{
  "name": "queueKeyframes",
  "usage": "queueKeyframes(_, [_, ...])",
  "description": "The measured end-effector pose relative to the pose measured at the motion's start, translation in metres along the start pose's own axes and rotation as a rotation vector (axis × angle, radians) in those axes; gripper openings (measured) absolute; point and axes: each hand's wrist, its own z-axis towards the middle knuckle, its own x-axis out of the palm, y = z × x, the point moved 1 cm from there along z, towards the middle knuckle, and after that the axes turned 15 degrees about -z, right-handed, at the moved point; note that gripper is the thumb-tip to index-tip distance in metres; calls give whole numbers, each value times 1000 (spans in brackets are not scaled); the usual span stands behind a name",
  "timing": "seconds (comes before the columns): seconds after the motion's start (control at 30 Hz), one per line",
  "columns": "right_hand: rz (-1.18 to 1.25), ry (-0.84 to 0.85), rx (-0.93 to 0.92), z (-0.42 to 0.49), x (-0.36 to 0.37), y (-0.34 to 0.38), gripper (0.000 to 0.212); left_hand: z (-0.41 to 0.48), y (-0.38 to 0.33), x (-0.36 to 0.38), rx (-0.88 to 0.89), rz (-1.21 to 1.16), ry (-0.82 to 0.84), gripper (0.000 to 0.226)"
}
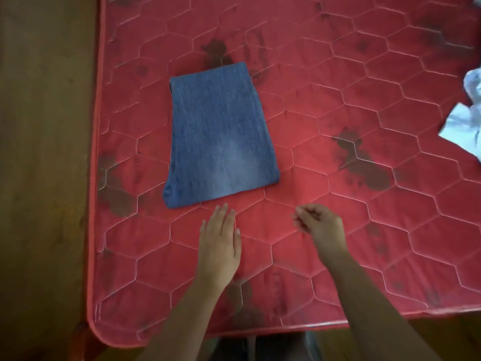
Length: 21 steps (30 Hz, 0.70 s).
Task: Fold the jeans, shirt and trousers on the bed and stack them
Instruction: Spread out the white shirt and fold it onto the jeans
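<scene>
One pair of folded jeans (221,134), one crumpled white cloth (466,123), one bed (364,230), two hands: left hand (218,243), right hand (322,225).

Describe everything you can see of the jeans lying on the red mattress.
The jeans are blue denim, faded paler toward the near right, folded into a flat packet narrower at the far end. Layered edges show along the left side. They lie on the red quilted mattress, toward its left edge. Nothing else touches them: the left hand lies just short of their near edge, the right hand farther off.
</scene>
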Motion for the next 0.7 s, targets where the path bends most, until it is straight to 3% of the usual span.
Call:
queueKeyframes(0.27, [21, -334, 158, -130, -99, -94, 7, -83, -43, -4, 91, -45, 104, 35])
queueKeyframes(0.37, [-147, -484, 368, -186, -131, -143, 8, -112, -62, -5, 123, -33, 147, 44])
queueKeyframes(0.5, [-225, -464, 698, -237, -159, -200, 25, -132, -100, 7, 192, -17, 224, 49])
queueKeyframes(0.6, [-322, -443, 649, -243, -179, -199, 44, -131, -142, 23, 286, 13, 270, 46])
queueKeyframes(0.7, [-354, -457, 416, -227, -204, -179, 42, -123, -189, 44, 377, 41, 310, 42])
